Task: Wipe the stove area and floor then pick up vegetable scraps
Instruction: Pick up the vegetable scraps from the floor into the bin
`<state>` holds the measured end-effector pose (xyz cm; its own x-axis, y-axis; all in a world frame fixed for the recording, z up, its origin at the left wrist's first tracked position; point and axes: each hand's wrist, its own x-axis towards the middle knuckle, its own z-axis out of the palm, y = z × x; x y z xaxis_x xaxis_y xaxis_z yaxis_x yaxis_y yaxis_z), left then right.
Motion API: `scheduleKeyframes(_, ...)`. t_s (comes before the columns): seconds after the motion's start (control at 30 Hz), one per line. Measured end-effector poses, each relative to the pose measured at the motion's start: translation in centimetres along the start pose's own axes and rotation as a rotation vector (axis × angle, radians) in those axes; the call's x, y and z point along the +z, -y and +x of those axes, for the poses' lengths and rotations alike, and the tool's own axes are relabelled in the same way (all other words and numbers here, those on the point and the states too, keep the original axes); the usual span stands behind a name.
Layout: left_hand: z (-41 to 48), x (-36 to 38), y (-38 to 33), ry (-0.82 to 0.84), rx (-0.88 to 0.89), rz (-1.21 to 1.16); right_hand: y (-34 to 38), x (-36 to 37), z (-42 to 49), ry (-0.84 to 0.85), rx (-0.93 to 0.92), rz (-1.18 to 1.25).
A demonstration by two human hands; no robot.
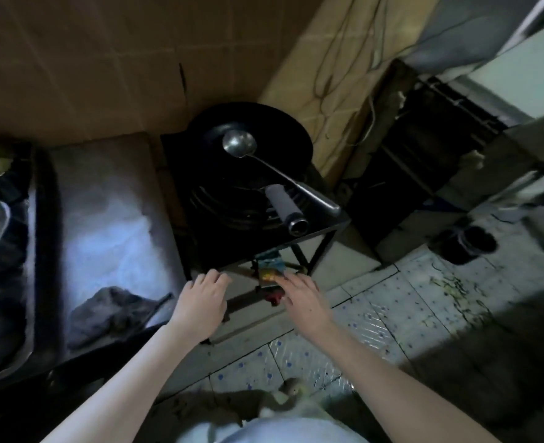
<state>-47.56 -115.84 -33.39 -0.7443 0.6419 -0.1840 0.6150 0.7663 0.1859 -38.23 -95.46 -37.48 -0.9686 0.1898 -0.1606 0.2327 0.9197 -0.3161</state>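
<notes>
A black stove on a metal stand carries a black wok with a steel ladle lying in it. My left hand reaches toward the stove's front lower edge, fingers loosely curled, holding nothing. My right hand stretches out with straight fingers toward a colourful bundle hanging under the stove front; whether it touches it is unclear. A grey rag lies crumpled on the steel counter to the left. Greenish vegetable scraps are scattered on the tiled floor at right.
A sink with white dishes sits at far left. Cardboard lines the wall behind the stove. A dark rack and a dark pot stand at right. More scraps lie on the floor near my body.
</notes>
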Motion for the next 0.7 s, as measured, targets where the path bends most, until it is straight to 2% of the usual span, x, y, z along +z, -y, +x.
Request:
scheduleKeyframes(0.37, 8.5, 0.8, -16.9, 0.057, 0.35, 0.105, -15.8, -6.1, -7.6, -0.154, 0.408, 0.042)
scheduleKeyframes(0.7, 15.9, 0.3, -31.1, 0.045, 0.568, 0.175, -27.8, -10.7, -13.3, -0.28, 0.69, 0.082)
